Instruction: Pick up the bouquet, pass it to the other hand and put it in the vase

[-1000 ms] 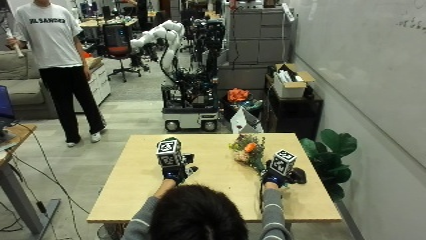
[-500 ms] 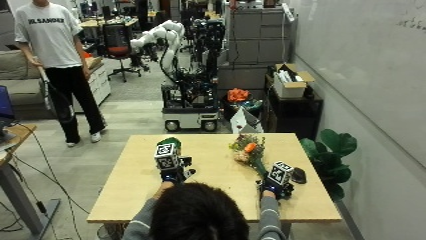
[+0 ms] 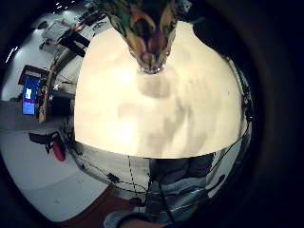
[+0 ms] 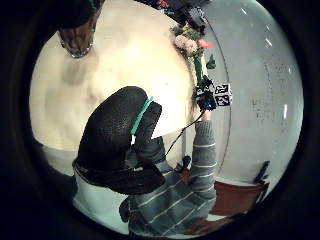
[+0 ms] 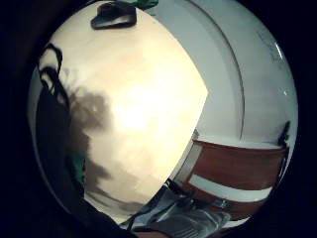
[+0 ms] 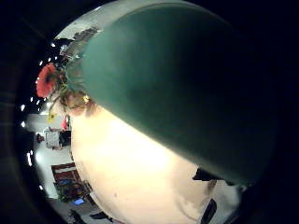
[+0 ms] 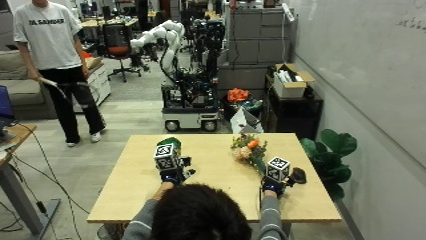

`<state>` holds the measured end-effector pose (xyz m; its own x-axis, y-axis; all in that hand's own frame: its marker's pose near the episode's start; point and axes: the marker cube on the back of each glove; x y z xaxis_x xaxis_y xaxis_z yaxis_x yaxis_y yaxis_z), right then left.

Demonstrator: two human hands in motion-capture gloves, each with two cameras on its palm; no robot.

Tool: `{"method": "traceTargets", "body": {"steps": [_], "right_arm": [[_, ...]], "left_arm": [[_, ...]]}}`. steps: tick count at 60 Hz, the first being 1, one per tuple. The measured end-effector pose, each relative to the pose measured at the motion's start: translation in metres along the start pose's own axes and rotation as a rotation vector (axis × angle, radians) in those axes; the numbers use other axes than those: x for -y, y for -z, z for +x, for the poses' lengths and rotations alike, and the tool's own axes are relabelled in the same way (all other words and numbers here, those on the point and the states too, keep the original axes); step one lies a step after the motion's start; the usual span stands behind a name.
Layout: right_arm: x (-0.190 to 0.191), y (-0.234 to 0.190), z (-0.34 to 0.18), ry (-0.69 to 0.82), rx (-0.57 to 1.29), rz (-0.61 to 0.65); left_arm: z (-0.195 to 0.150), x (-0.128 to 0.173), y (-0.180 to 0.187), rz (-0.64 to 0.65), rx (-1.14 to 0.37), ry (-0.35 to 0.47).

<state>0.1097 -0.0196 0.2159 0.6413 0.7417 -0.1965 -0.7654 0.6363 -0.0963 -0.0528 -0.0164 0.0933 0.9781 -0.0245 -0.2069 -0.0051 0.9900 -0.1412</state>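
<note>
Your right hand point(image 7: 276, 183) clamps the bouquet point(image 7: 247, 149) stems, blooms at 11 o'clock; next, pass to your left hand point(image 7: 172, 175), fingers unreadable.

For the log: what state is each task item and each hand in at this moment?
bouquet: lifted off the table, stems gripped by the right hand, flowers pointing away from the person.
vase: close to the left palm; whether it stands on the table cannot be told.
right hand: fingers curled round the bouquet's stems.
left hand: at the vase; fingers hidden.
table: a small dark object lies beside the right hand.
</note>
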Motion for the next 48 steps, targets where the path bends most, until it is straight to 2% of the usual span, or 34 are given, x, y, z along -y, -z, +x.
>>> {"method": "traceTargets", "body": {"steps": [4, 7, 10, 14, 19, 22, 26, 30, 34, 36, 38, 42, 46, 48], "right_arm": [[0.011, 0.005, 0.007, -0.057, -0.004, 0.112], [0.018, 0.010, 0.012, -0.091, 0.008, 0.196], [0.018, 0.014, 0.011, -0.077, 0.085, 0.201], [0.022, 0.020, 0.018, -0.129, 0.111, 0.205], [0.025, 0.040, 0.011, -0.043, 0.229, 0.263], [0.020, 0.050, 0.008, -0.007, 0.264, 0.247], [0.028, 0.064, 0.002, 0.010, 0.308, 0.322], [0.025, 0.076, -0.002, 0.022, 0.356, 0.323], [0.038, 0.093, -0.011, 0.032, 0.473, 0.426], [0.035, 0.093, -0.013, 0.041, 0.503, 0.376], [0.026, 0.091, -0.012, 0.049, 0.516, 0.284], [0.022, 0.097, -0.012, 0.057, 0.578, 0.247], [-0.012, 0.108, -0.029, 0.216, 0.758, 0.047], [-0.016, 0.117, -0.035, 0.260, 0.837, 0.059]], "left_arm": [[0.007, -0.013, 0.012, 0.006, -0.016, -0.017], [0.005, -0.010, 0.012, 0.005, -0.006, -0.003], [0.000, 0.001, 0.006, 0.004, 0.013, 0.017], [0.002, 0.004, 0.008, 0.007, 0.009, 0.019], [0.010, 0.003, 0.015, 0.020, -0.020, 0.006], [0.017, -0.003, 0.023, 0.033, -0.020, 0.006], [0.017, 0.008, 0.029, 0.134, 0.036, 0.001], [0.026, 0.009, 0.024, 0.038, -0.008, -0.018], [0.035, 0.007, 0.031, 0.034, -0.013, -0.026], [0.042, 0.001, 0.039, 0.040, -0.015, -0.031], [0.044, 0.009, 0.041, 0.050, -0.021, -0.038], [0.046, 0.022, 0.049, 0.079, -0.023, -0.010], [0.047, 0.037, 0.071, 0.253, 0.023, 0.057], [0.048, 0.042, 0.081, 0.306, 0.023, 0.087]]}}
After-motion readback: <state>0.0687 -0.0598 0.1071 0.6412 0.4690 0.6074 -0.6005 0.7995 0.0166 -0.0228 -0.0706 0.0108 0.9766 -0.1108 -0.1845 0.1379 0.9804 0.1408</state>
